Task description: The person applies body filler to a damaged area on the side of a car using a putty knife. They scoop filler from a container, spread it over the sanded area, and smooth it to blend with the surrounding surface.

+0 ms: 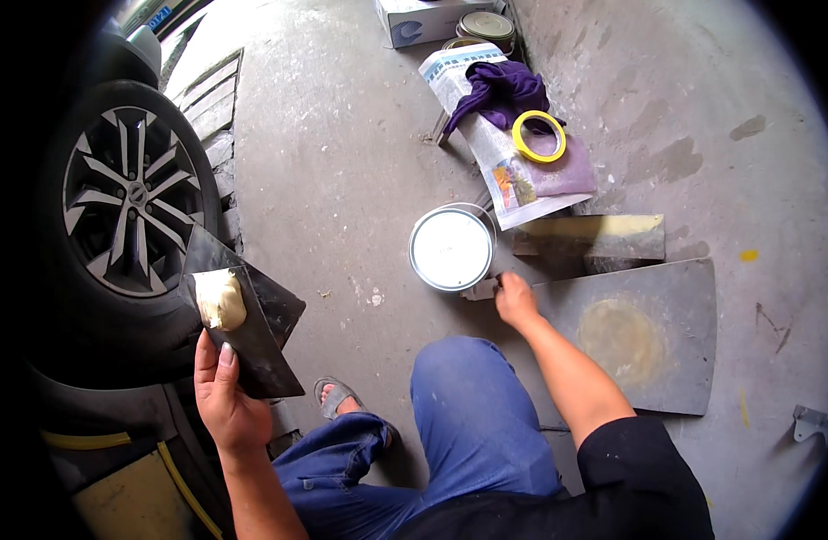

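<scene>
My left hand [230,400] is at the left, its thumb and fingers gripping a dark, flat putty board [263,360]. A thick lump of cream-coloured putty [221,301] sits on the board near its upper left side. Another dark angular sheet shows behind the board. Near the middle, a round metal can [451,249] with a whitish top and a wire handle stands on the floor. Close to its lower right side, my right hand [517,301] is closed beside a small pale piece [480,289]. What its fingers hold, if anything, I cannot make out.
A car wheel [137,198] stands at the left. Newspaper [513,171] at the upper right bears a purple cloth [502,93] and yellow tape roll [539,137]. A grey panel [652,333] lies right of my knee. Farther back are a box [432,22] and another can [488,27].
</scene>
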`<state>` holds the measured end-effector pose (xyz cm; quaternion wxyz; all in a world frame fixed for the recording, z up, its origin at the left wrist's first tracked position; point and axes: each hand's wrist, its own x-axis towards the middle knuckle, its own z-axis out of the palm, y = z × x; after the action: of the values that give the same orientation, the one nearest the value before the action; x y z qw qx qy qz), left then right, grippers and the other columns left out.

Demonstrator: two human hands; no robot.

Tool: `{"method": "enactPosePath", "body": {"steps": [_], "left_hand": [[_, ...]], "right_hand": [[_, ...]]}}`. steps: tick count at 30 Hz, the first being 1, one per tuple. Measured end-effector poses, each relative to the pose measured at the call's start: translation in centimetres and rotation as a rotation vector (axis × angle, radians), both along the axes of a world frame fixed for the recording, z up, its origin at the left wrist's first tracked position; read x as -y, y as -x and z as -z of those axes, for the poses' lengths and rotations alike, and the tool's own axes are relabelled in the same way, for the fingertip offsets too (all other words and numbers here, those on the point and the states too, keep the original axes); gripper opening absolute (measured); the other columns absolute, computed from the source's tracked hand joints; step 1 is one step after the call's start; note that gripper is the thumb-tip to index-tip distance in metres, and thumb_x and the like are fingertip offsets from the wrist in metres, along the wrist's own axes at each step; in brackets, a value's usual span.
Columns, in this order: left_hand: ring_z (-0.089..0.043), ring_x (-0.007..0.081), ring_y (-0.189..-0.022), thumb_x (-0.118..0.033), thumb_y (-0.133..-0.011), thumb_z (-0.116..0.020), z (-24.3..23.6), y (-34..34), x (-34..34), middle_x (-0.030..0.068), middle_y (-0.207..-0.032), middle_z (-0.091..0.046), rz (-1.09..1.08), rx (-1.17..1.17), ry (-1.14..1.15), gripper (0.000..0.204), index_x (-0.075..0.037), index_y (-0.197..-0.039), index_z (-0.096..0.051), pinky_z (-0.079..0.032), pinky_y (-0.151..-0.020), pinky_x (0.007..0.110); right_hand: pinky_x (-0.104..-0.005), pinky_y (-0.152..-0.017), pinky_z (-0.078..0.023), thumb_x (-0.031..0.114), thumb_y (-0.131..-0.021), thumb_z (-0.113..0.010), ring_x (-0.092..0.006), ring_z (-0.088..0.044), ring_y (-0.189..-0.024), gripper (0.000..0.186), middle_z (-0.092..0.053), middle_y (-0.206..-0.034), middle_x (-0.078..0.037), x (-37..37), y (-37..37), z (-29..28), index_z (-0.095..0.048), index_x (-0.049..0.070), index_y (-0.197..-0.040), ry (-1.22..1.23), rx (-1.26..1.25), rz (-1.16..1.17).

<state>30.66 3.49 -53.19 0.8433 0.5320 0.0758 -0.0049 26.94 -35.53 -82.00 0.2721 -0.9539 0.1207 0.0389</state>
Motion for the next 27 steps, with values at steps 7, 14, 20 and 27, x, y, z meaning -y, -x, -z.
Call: {"method": "enactPosePath", "body": {"steps": [7,14,20,27], "left_hand": [[-0.058,0.0248,-0.113,-0.003,-0.096,-0.045,0.3,0.7,-0.3,0.0159,-0.127,-0.056,-0.021,-0.005,-0.029,0.038,0.003,-0.133,-0.044,-0.049,-0.097,0.041],[-0.058,0.0235,-0.112,-0.003,-0.095,-0.046,-0.2,1.1,-0.1,0.0155,-0.125,-0.056,-0.026,-0.017,-0.023,0.038,0.003,-0.133,-0.044,-0.048,-0.097,0.039],[-0.058,0.0218,-0.112,-0.002,-0.095,-0.047,-0.5,0.6,0.5,0.0148,-0.124,-0.057,-0.012,-0.021,-0.028,0.037,0.004,-0.131,-0.046,-0.046,-0.098,0.035],[-0.057,0.0184,-0.111,-0.002,-0.094,-0.049,0.7,-0.9,1.6,0.0122,-0.124,-0.058,0.043,-0.036,-0.042,0.037,0.004,-0.131,-0.047,-0.044,-0.098,0.032]], "right_hand": [[-0.0462,-0.097,-0.039,0.013,-0.078,-0.057,-0.0293,-0.049,-0.120,0.037,-0.055,-0.123,-0.012,-2.4,0.6,6.1,-0.058,0.009,-0.114,0.289,-0.081,-0.329],[-0.0469,-0.092,-0.041,0.014,-0.080,-0.055,-0.0305,-0.055,-0.112,0.038,-0.058,-0.116,-0.014,-1.7,2.5,5.2,-0.054,0.009,-0.117,0.350,-0.222,-0.540],[-0.0434,-0.094,-0.044,0.012,-0.084,-0.052,-0.0357,-0.058,-0.107,0.046,-0.059,-0.117,-0.019,0.4,5.1,2.0,-0.044,0.003,-0.128,-0.282,-0.128,0.048],[-0.0314,-0.087,-0.047,0.025,-0.093,-0.061,-0.0198,-0.061,-0.100,0.044,-0.062,-0.110,-0.012,2.1,5.2,-6.7,-0.046,0.002,-0.127,-0.644,0.169,0.281]]}}
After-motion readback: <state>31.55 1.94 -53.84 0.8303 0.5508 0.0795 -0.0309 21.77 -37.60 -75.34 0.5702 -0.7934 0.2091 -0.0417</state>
